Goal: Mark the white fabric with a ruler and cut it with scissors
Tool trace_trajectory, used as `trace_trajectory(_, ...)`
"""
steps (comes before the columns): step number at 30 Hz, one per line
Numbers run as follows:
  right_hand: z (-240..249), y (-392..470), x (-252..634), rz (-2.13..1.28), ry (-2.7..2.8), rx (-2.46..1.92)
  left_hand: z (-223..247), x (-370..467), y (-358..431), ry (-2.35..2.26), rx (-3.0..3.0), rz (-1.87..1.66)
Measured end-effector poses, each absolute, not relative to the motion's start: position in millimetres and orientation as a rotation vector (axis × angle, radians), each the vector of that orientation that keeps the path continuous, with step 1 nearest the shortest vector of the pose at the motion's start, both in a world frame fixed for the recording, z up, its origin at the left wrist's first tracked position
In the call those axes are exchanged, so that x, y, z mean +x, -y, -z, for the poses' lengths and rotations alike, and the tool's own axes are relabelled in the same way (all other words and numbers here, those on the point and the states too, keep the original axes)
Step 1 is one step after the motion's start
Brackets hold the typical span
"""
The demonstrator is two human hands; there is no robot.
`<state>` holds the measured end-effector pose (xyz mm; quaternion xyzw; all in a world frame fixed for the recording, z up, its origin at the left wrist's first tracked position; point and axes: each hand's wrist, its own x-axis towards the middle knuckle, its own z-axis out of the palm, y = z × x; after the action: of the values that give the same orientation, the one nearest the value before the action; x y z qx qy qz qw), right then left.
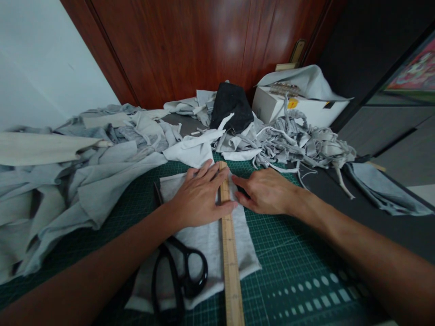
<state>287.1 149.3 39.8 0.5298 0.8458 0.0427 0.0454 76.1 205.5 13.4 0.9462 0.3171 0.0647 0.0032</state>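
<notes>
My left hand (202, 194) lies with fingers spread across a wooden ruler (231, 262) and a piece of light grey cloth (204, 244). The ruler runs lengthwise over the cloth, which rests on a green cutting mat (275, 240). At the cloth's right edge is my right hand (261, 190), its index finger and thumb bent toward the fabric and slightly apart, the other fingers curled under. Black-handled scissors (180, 271) lie on the cloth's lower left, the blades partly hidden under my left forearm.
Grey and cream cloth (112, 167) is heaped on the left. Behind the mat are a black cloth bundle (232, 106), tangled grey strips (292, 140) and a white box (268, 104). Folded grey fabric (387, 190) lies at the right. A wooden door (190, 45) stands behind.
</notes>
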Motion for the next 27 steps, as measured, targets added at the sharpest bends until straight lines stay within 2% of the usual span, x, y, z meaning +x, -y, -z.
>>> trace_trajectory(8,-39,-148,284,-0.188,-2.594,1.606,-8,77,-213,-1.04,3.026,-0.238)
trace_trajectory(15,-32,-155,285,-0.171,-2.613,1.762,-7,75,-211,-1.037,3.027,-0.261)
trace_trajectory(21,-19,-169,273,-0.166,-2.564,2.095,-4,77,-210,-1.028,3.061,-0.342)
trace_trajectory(27,-14,-187,269,0.043,-2.405,2.505,-1,81,-210,-1.035,3.076,-0.302)
